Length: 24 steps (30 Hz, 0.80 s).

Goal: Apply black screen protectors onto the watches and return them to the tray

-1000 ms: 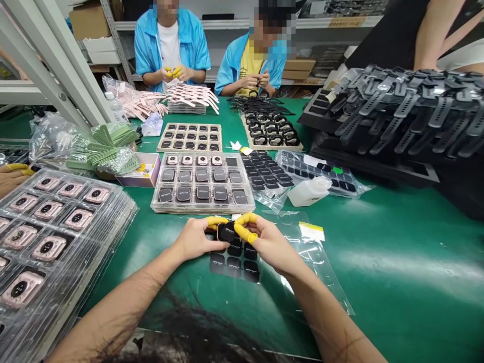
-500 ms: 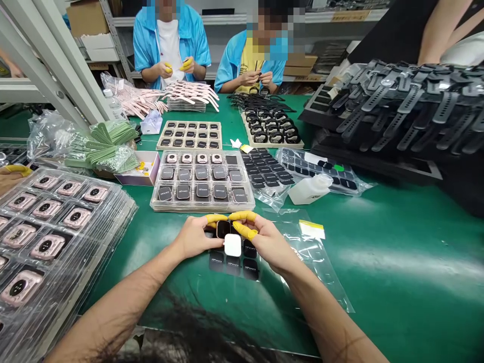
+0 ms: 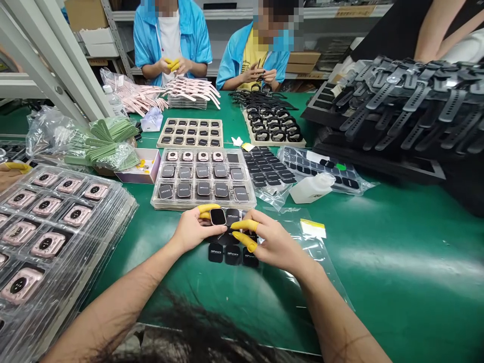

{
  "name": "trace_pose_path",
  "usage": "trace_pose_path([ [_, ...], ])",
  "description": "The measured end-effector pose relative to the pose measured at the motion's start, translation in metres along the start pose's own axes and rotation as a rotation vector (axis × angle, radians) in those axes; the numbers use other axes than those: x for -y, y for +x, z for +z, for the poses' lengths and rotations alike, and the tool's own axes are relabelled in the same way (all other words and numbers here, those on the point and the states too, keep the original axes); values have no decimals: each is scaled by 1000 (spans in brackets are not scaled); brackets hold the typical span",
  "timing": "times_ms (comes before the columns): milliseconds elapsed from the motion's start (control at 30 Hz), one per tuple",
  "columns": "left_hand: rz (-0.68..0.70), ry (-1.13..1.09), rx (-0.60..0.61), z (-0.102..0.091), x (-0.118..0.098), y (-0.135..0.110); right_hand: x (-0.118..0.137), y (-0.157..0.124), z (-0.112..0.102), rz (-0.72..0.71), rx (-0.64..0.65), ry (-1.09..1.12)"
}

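Note:
My left hand (image 3: 192, 228), yellow cots on its fingers, grips a small strapless smartwatch (image 3: 218, 217) by its edges, dark screen up. My right hand (image 3: 278, 242) is just to the right, its yellow-covered index finger and thumb slightly apart. Their tips are at the edge of a tilted black square film (image 3: 224, 236); contact is hard to make out. Under and in front of the hands lie several black square films (image 3: 232, 254) with white lettering. To the right, a clear plastic bag (image 3: 312, 262) lies flat on the green table.
Beyond my hands is a clear tray (image 3: 202, 205) of watch cases. Stacked trays (image 3: 128, 212) of pink watches stand at left, near green straps (image 3: 109, 146). A white bottle (image 3: 312, 189) is at right, grey straps (image 3: 412, 96) behind it. Two people in blue jackets (image 3: 198, 40) work opposite.
The white square between my hands no longer shows; a tilted black film lies near that spot. My left hand has shifted left with the watch, and my right hand's fingers have moved slightly down.

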<state>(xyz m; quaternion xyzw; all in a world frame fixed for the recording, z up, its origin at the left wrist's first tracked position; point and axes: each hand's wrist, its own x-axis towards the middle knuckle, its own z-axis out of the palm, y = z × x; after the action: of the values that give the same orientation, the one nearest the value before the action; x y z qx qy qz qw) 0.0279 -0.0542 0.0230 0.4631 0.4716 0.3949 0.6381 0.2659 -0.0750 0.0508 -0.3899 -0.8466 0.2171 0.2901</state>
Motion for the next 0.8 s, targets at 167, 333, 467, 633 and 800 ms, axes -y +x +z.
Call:
trace_pose_path([
  [167, -64, -133, 25, -2, -6, 1, -3, 0, 22, 53, -13, -197],
  [333, -90, -178, 13, -4, -11, 0, 1, 1, 43, 139, -87, -370],
  [467, -97, -185, -3, -5, -13, 0, 8, 0, 56, 172, -158, -423],
  [633, -102, -200, 2, -5, -12, 1, 11, 1, 66, 206, -221, -334],
  [800, -144, -311, 18, -2, -14, -2, 17, 0, 73, 180, -263, -369],
])
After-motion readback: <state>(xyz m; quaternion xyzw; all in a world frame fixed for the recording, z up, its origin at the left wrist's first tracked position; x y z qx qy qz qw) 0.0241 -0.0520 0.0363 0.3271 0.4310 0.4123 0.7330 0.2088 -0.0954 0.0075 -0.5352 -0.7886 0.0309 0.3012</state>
